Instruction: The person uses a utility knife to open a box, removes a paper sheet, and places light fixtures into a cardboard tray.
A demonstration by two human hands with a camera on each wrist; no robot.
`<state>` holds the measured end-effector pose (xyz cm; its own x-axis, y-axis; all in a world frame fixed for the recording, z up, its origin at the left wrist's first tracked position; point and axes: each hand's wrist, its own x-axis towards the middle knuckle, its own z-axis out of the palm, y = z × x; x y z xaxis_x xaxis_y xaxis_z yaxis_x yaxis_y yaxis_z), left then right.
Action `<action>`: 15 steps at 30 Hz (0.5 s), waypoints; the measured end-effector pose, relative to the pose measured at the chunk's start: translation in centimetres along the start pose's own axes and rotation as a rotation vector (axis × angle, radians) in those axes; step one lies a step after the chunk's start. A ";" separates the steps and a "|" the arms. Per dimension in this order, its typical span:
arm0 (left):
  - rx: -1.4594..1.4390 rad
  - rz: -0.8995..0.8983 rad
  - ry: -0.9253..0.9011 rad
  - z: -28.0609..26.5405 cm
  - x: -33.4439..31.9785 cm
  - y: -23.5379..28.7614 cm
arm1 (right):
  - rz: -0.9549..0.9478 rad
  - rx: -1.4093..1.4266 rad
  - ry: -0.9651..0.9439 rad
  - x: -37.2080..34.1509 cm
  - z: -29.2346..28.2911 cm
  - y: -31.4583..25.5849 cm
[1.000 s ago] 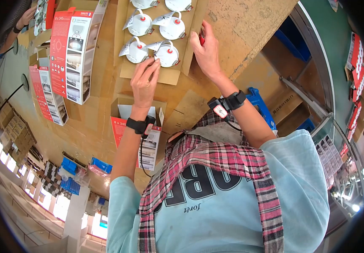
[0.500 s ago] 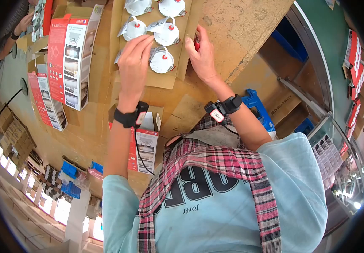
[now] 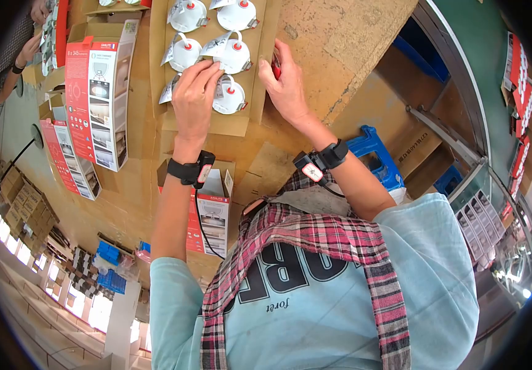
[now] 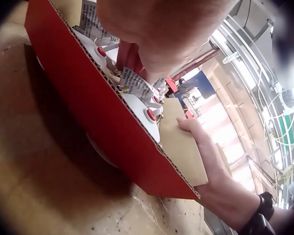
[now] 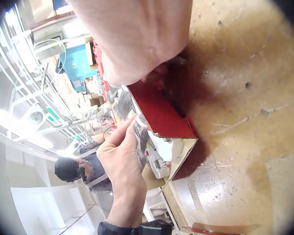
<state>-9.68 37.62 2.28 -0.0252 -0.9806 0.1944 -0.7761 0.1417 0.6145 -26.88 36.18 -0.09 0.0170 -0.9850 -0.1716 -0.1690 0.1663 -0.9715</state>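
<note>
An open carton [image 3: 236, 126] holds several round white lights, such as one light [image 3: 235, 57], with red centres, white loops and printed labels. The left hand [image 3: 195, 102] is over the near end of the carton; in the right wrist view this left hand [image 5: 123, 164] pinches a label [image 5: 140, 128] between thumb and fingertips. At the carton's right side, the right hand [image 3: 289, 92] grips the side wall, with red showing between thumb and fingers. Its thumb [image 4: 198, 134] lies along the inner cardboard in the left wrist view, where the outer wall [image 4: 88, 103] is red.
Tall printed boxes [image 3: 96, 98] stand left of the carton, and another open box [image 3: 207, 219] is below the left hand. A blue plastic stool [image 3: 374, 157] is beyond the table's right edge. Another person's arm [image 3: 19, 65] reaches in at upper left.
The carton has slid slightly left and nearer the body, the right hand moving with it. The left hand has shifted left and turned, from the near right light to a label.
</note>
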 end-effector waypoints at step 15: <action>0.006 0.005 -0.043 0.1 0.2 -0.2 | 0.016 0.057 -0.015 -0.1 0.1 0.1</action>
<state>-9.61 37.43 2.14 -0.0556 -0.9848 0.1646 -0.7794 0.1458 0.6093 -26.82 36.25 -0.16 0.0291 -0.9815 -0.1894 -0.1132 0.1850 -0.9762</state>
